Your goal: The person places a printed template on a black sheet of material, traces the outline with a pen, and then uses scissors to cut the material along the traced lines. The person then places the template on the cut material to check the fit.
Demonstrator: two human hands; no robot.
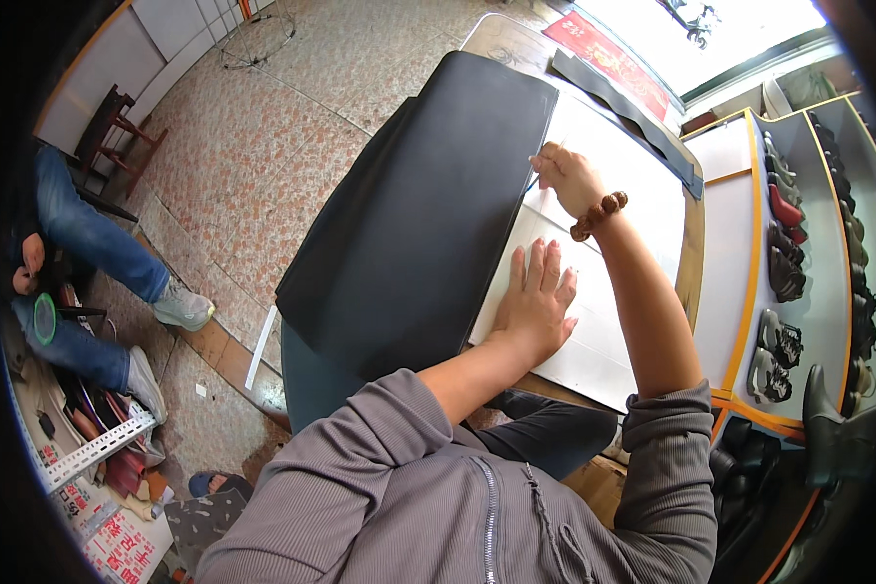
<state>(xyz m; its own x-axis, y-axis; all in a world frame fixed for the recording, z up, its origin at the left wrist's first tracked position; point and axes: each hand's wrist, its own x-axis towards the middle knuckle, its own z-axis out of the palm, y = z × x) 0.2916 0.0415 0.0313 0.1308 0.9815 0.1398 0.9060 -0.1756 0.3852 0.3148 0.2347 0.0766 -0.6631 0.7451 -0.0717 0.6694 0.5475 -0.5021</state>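
Head view looks down on a large white sheet (603, 321) lying flat on the bench (693, 255), with a big black sheet (428, 204) overlapping its left edge and hanging off the bench toward the floor. Beyond the white sheet lies a dark strip (633, 112); right of it stands a shelf of shoes (784, 282). Far left of the black sheet, another person in jeans (97, 243) sits. Both forearms reach forward from grey sleeves. The left hand (535, 302) lies palm down, fingers spread flat on the white sheet beside the black edge. The right hand (566, 180), a bead bracelet (599, 216) at its wrist, is closed, pinching a thin pale tool (540, 167) at the black sheet's edge
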